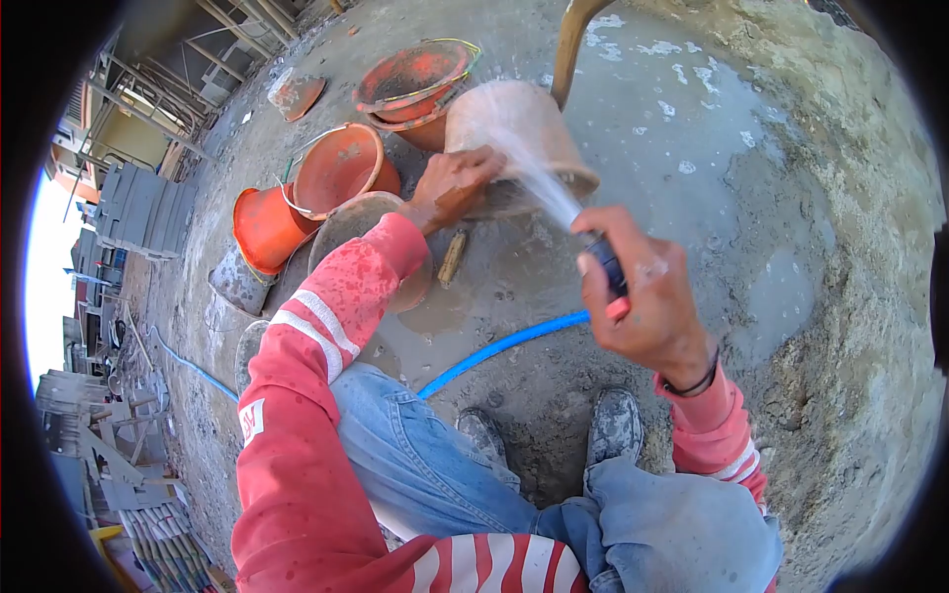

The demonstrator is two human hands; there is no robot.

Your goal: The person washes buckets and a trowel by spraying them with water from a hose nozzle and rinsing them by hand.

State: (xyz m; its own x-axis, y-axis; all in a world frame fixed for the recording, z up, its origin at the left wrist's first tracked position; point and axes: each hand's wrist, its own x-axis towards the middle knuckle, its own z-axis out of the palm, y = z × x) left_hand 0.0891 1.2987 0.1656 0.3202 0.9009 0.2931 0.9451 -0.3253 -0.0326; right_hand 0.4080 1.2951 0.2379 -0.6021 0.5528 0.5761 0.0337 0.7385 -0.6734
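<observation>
My right hand [652,296] is wrapped around a dark hose nozzle [605,259] with a red end. A white spray of water shoots from it up and left onto a pale, mud-stained bucket [509,124], which lies tipped on the wet ground. My left hand [453,188] grips the near left side of that bucket; spray and the angle partly hide its fingertips. Under my left forearm stands another muddy bucket [346,229], partly covered by the sleeve. A short piece of wood [453,259] lies just below my left hand.
Orange buckets [341,168] stand and lie to the left, with stacked ones [415,84] farther back. A blue hose [504,348] crosses the ground before my boots [615,425]. A wooden handle [571,49] rises behind the pale bucket. Grey blocks [143,212] are piled far left.
</observation>
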